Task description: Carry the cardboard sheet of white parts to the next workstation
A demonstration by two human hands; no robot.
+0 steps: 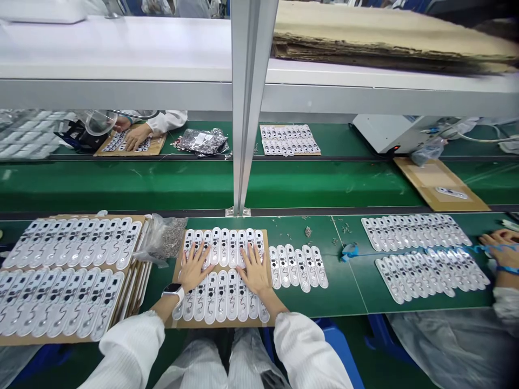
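Both my grips lie open and flat, fingers spread, pressing down on white strips (224, 246) rather than closing round any: my left grip (197, 270) over the left part of the rows, my right grip (254, 268) over the right part. The strips under me lie in two rows on a cardboard sheet (219, 268), one row beyond my fingers and one nearer my wrists, and I judge this sheet close to full. Well to the left of my left grip, a stack of loaded sheets (133, 292) looks like the finished share. What seems left is the short group of strips (298, 267) just right of my right grip, lying straight on the desk (344, 292), and perhaps the two longer rows (413, 232) farther right, nearer a co-worker's hand (503, 246). As for writing, I can read none: the dark marks on the strips are too small, the white label (201, 139) on a packet across from me is illegible, and my watch (173, 292) shows no brand I can make out.
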